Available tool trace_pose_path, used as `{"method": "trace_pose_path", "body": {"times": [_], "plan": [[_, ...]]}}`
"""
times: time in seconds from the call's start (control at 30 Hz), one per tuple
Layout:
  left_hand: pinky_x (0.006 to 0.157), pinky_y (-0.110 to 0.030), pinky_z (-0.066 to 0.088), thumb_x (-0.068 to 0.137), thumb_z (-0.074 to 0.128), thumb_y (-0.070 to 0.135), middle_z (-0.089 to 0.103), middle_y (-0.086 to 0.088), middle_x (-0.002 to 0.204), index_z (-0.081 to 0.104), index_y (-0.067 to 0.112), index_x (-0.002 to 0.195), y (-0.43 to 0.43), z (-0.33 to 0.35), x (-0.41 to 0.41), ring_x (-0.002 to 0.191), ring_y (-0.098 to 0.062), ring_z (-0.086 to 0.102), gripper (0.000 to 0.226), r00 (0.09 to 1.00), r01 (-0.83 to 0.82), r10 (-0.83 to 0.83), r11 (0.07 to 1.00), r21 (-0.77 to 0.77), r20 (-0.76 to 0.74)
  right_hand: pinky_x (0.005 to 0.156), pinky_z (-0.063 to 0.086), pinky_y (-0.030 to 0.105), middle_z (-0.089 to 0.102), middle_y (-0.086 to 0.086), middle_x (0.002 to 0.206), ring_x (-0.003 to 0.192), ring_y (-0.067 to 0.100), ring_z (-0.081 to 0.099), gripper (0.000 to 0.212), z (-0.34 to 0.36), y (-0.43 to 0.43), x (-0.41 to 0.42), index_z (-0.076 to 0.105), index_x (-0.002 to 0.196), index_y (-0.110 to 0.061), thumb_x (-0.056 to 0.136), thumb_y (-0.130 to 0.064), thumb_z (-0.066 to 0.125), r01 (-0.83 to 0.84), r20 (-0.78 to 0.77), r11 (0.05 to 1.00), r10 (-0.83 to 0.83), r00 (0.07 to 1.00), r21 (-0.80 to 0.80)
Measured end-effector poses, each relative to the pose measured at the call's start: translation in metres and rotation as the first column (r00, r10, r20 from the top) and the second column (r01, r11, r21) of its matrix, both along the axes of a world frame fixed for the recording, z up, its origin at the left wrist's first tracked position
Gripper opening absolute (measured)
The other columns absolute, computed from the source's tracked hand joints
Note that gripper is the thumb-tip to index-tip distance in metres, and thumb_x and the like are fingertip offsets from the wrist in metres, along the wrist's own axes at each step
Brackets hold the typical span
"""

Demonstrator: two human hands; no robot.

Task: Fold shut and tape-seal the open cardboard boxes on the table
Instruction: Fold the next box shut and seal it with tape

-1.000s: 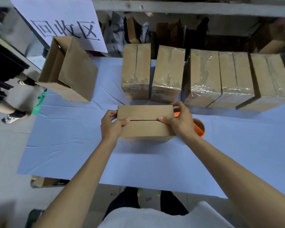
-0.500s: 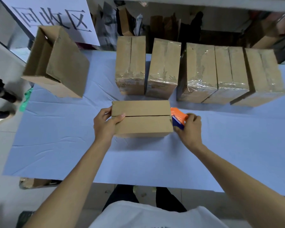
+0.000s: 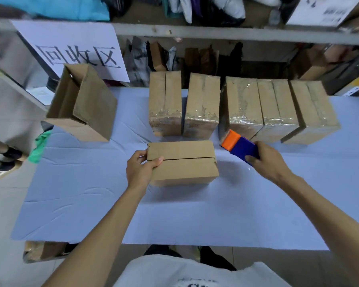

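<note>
Left hand [image 3: 142,169] is clamping the left end of the folded cardboard box [image 3: 182,162], thumb lying across the top flaps by the seam, fingers curling round the end. Right hand [image 3: 267,161] is gripping the blue-and-orange tape dispenser [image 3: 239,147], holding it just off the box's right end (not touching it). The box is sitting mid-table [image 3: 195,220], flaps meeting, in front of five taped boxes [image 3: 243,108].
</note>
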State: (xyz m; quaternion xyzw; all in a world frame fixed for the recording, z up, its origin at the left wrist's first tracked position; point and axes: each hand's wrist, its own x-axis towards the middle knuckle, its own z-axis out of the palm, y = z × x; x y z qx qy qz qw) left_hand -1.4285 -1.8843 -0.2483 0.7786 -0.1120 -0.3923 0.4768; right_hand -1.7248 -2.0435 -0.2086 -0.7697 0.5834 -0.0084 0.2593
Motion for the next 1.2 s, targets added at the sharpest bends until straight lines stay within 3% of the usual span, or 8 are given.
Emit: {"method": "trace_pose_path", "body": {"times": [0.13,0.27,0.57,0.67,0.73,0.83,0.97,1.2], "plan": [[0.087,-0.038,0.054,0.066,0.087,0.028,0.071,0.007,0.100,0.064,0.028,0.090,-0.015,0.006,-0.029,0.094,-0.016,0.067,0.032,0.996,0.085,-0.086,0.996,0.029,0.029,0.059,0.050,0.038,0.064,0.006,0.077,0.067,0.028,0.061,0.036,0.056,-0.002,-0.002,0.056,0.092,-0.013,0.067,-0.023,0.080,0.006,0.140,0.997,0.004,0.990,-0.071],[0.092,-0.043,0.052,0.068,0.084,0.030,0.071,0.009,0.099,0.062,0.031,0.084,-0.030,0.011,-0.050,0.094,-0.016,0.066,0.027,0.990,0.125,-0.129,0.990,0.064,0.062,0.051,0.041,0.026,0.058,-0.009,0.068,0.060,0.015,0.055,0.036,0.088,0.009,0.025,0.054,0.084,-0.024,0.062,-0.025,0.083,-0.213,0.124,0.974,0.221,0.967,-0.071],[0.091,-0.039,0.053,0.068,0.084,0.021,0.068,0.001,0.111,0.062,0.022,0.101,-0.038,0.027,-0.048,0.100,-0.021,0.063,0.040,0.979,0.198,-0.201,0.973,0.118,0.019,0.050,0.029,0.010,0.053,-0.017,0.069,0.061,0.006,0.051,0.044,0.068,0.015,0.062,0.053,0.085,-0.027,0.057,-0.024,0.086,-0.442,0.132,0.895,0.445,0.886,-0.053],[0.086,-0.029,0.048,0.075,0.081,0.022,0.053,0.005,0.109,0.055,0.018,0.112,-0.037,0.034,-0.052,0.102,-0.015,0.054,0.046,0.946,0.182,-0.207,0.976,0.118,0.249,0.051,0.031,0.009,0.052,-0.020,0.070,0.062,-0.002,0.051,0.045,0.070,0.015,0.064,0.053,0.088,-0.027,0.057,-0.024,0.086,-0.464,0.136,0.885,0.465,0.875,-0.044],[0.076,-0.018,0.045,0.083,0.073,0.018,0.057,0.005,0.102,0.058,0.017,0.104,-0.039,0.043,-0.054,0.096,-0.012,0.054,0.026,0.929,0.161,-0.162,0.986,0.032,0.332,0.053,0.035,0.009,0.052,-0.023,0.069,0.063,-0.005,0.052,0.048,0.070,0.014,0.065,0.053,0.088,-0.031,0.055,-0.023,0.087,-0.474,0.161,0.879,0.476,0.865,-0.052],[0.078,-0.022,0.054,0.094,0.057,0.021,0.069,0.000,0.104,0.065,0.017,0.104,-0.048,0.056,-0.053,0.093,-0.013,0.064,0.014,0.971,0.236,-0.238,0.970,0.060,0.035,0.054,0.037,0.008,0.053,-0.024,0.069,0.063,-0.006,0.053,0.049,0.067,0.012,0.062,0.052,0.087,-0.034,0.054,-0.022,0.087,-0.454,0.190,0.889,0.455,0.870,-0.054],[0.075,-0.029,0.055,0.101,0.049,0.020,0.070,-0.008,0.094,0.065,0.013,0.101,-0.053,0.074,-0.057,0.088,-0.019,0.067,0.018,0.847,0.287,-0.269,0.957,-0.033,-0.459,0.053,0.035,0.009,0.054,-0.024,0.069,0.064,-0.005,0.055,0.047,0.062,0.008,0.057,0.052,0.083,-0.035,0.055,-0.026,0.088,-0.453,0.212,0.890,0.454,0.865,-0.055],[0.070,-0.029,0.054,0.098,0.054,0.012,0.068,-0.009,0.090,0.064,0.010,0.094,-0.054,0.075,-0.050,0.085,-0.019,0.065,0.011,0.778,0.183,-0.188,0.981,-0.069,-0.599,0.052,0.038,0.012,0.057,-0.019,0.067,0.065,0.002,0.057,0.042,0.057,0.005,0.052,0.053,0.077,-0.035,0.053,-0.028,0.087,-0.421,0.245,0.904,0.425,0.871,-0.069]]}}
